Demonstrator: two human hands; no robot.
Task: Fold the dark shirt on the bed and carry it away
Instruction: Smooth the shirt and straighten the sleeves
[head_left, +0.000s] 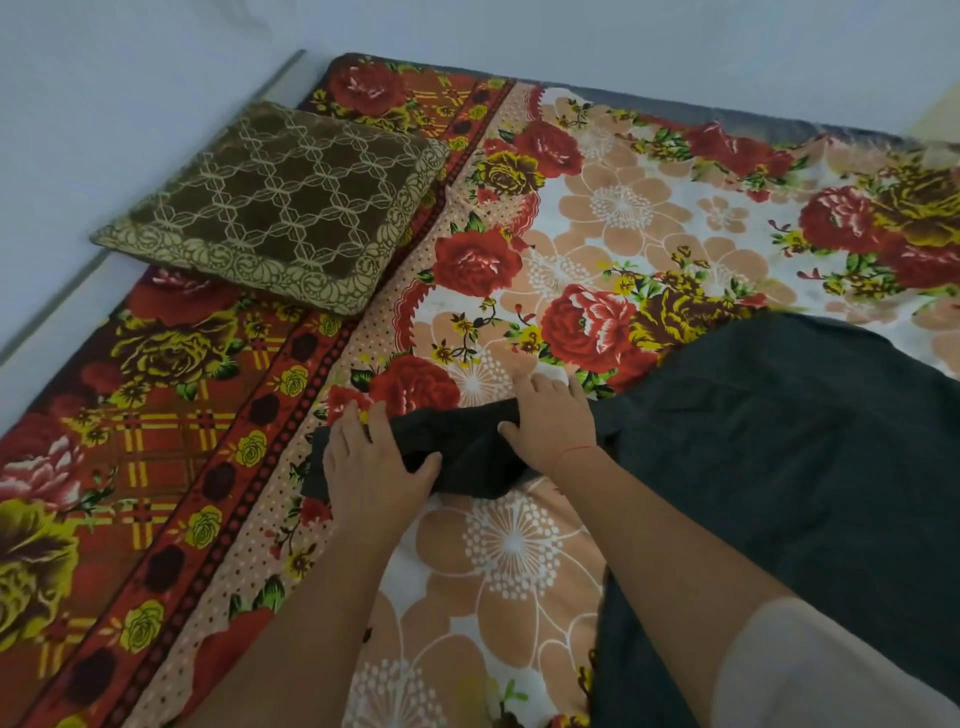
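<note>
Head view: one dark shirt (779, 457) lies on the bed (613, 218), spread over the right and near part of the floral sheet. Fabric is charcoal to black, matte, with no visible print. Its main body lies mostly flat with broad, shallow wrinkles; one sleeve extends leftward as a narrow, bunched strip.

Left hand (371, 467) – palm down on the outer end of that sleeve, fingers spread and slightly curled, thumb out to the right on the cloth. Whether the fingers pinch the fabric or only press it cannot be told.

Right hand (553, 423) – palm down on the sleeve near the shirt body, fingers extended forward onto the sheet; grip likewise unclear.

Count: one shirt, two hands, one brown patterned cushion (280, 208) at the bed's far left corner, well apart from the shirt.
</note>
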